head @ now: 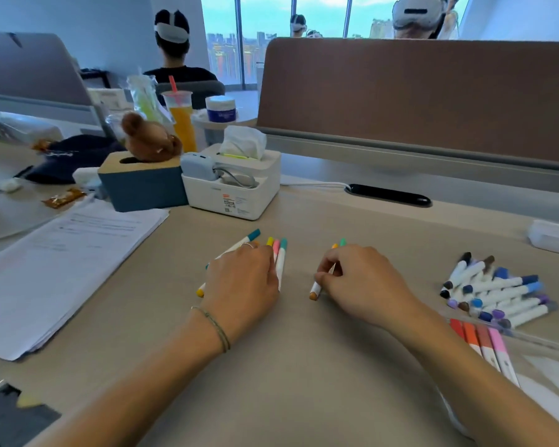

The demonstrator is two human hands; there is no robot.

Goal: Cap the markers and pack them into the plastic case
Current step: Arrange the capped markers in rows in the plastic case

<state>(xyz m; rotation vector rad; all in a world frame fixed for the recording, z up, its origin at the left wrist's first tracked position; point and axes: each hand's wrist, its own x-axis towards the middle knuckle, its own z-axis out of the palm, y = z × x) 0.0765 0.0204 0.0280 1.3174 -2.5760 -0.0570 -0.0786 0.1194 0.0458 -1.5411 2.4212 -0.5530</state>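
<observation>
Beige table (304, 366): our left hand (242, 279) lies curled over several markers (279, 256); our right hand (355, 279) pinches orange-capped marker (316, 290); capped pile (497, 291) at right.

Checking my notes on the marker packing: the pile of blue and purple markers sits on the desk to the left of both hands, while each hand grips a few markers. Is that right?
One thing is wrong: the pile of blue and purple markers lies to the right of both hands, not the left, as the head view shows. The rest holds: the left hand and the right hand each grip a few markers on the desk.
</observation>
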